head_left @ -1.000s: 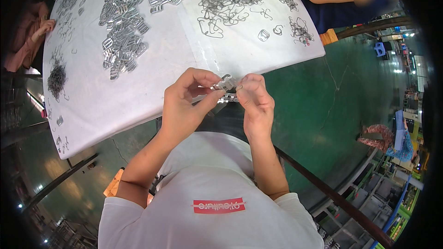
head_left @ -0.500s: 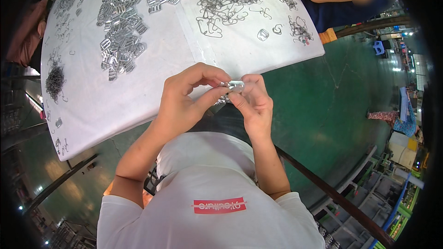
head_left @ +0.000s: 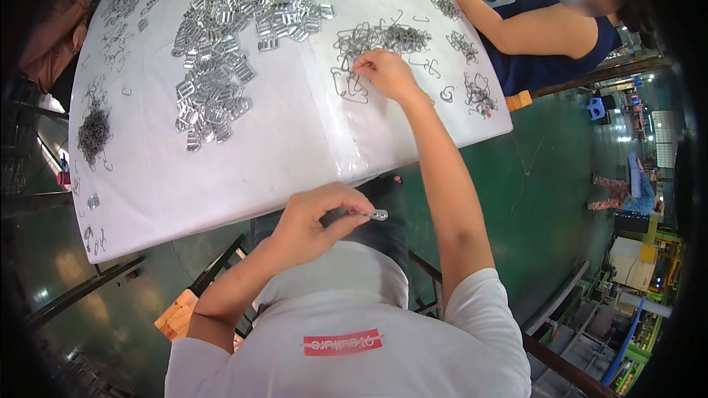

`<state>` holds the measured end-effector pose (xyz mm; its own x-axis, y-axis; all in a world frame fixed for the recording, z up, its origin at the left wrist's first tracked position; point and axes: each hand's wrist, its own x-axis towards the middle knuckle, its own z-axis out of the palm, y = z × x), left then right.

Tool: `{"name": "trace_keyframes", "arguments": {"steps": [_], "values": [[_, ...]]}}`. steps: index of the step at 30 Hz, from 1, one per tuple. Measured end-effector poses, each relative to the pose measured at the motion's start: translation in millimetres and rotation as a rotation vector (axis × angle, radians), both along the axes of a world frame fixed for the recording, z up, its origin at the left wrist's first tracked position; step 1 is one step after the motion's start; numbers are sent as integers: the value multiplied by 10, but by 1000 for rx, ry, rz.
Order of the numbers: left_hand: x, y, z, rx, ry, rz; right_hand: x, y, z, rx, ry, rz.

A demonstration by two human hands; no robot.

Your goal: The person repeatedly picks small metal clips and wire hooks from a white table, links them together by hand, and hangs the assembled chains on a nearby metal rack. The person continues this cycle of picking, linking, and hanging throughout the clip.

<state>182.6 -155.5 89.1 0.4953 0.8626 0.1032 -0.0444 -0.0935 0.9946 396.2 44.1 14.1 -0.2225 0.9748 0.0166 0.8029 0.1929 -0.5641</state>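
Observation:
Close to my body, beyond the table's near edge, my left hand (head_left: pixel 313 225) pinches a small shiny metal buckle (head_left: pixel 379 214) between thumb and fingers. The buckle sticks out past the fingertips, seen nearly edge-on. My right arm stretches over the table, and my right hand (head_left: pixel 387 74) is at the near side of a loose pile of bent wire hooks (head_left: pixel 402 38). Its thumb and fingers are drawn together at the wires; what lies between them is too small to tell. Left of the hooks spreads a large heap of flat metal buckles (head_left: pixel 214 74).
A white-covered table (head_left: pixel 287 125) bears these heaps. Smaller wire clusters (head_left: pixel 479 93) lie along its right edge, and a dense wire pile (head_left: pixel 94 135) at its left. A co-worker's arm (head_left: pixel 479 11) rests at the far right; another person's arm (head_left: pixel 63 44) is at the far left.
My right hand has left the buckle and moved forward to the wire hooks. My left hand keeps the buckle and has come nearer my body. The view has shifted slightly.

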Motion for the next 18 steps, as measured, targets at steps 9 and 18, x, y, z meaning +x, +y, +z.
{"name": "trace_keyframes", "arguments": {"steps": [9, 18], "values": [[-7, -32, -131, 6, -29, 66, -487, 261, -184, 75, -466, 58], [70, -118, -153, -92, -87, 138, -194, -556, 136, 86, 391, -150]]}}
